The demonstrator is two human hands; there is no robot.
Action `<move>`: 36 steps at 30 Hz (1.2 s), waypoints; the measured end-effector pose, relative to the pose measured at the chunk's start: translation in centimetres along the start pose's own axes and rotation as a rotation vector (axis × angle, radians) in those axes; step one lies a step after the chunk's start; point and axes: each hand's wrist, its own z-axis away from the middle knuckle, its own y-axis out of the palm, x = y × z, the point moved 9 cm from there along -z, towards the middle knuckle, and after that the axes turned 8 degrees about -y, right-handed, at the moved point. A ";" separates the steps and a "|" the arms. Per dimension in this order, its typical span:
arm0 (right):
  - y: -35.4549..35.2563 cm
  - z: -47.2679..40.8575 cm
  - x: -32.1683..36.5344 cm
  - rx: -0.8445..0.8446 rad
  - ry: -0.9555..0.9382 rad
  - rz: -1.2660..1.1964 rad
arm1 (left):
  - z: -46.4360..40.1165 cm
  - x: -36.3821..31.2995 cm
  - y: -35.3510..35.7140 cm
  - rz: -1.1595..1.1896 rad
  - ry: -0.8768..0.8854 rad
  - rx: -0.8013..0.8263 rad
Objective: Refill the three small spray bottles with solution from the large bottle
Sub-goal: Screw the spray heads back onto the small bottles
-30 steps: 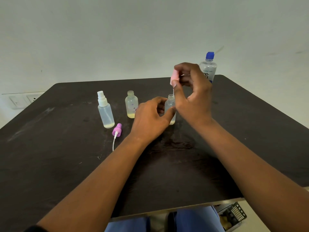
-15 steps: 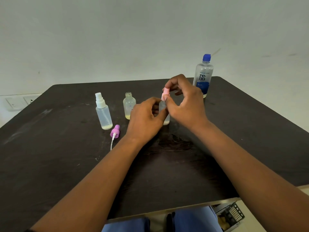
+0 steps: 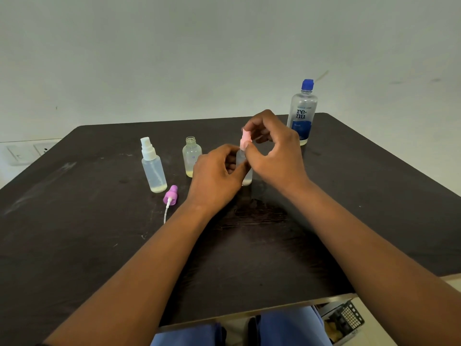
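Three small clear spray bottles stand on the dark table [image 3: 74, 233]. The left bottle [image 3: 153, 168] wears a white spray cap. The middle bottle [image 3: 191, 157] is uncapped, with a little yellowish liquid at its bottom. My left hand [image 3: 217, 176] grips the third bottle [image 3: 245, 174], mostly hidden behind my fingers. My right hand [image 3: 274, 151] pinches a pink spray cap [image 3: 245, 139] sitting on that bottle's neck. The large clear bottle [image 3: 302, 113] with a blue cap and blue label stands upright at the back right, behind my right hand.
A purple spray cap [image 3: 171, 195] with its white dip tube lies on the table in front of the left bottle. A wall with a socket plate [image 3: 25, 152] stands behind the table. A dark basket [image 3: 341, 320] sits on the floor at lower right.
My right hand has lowered the pink cap from above the third bottle down onto its neck. My left hand has kept its hold on that bottle.
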 end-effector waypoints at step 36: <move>0.7 0.5 -0.6 -0.017 0.115 0.014 | -0.1 0.3 0.2 -0.049 -0.006 0.010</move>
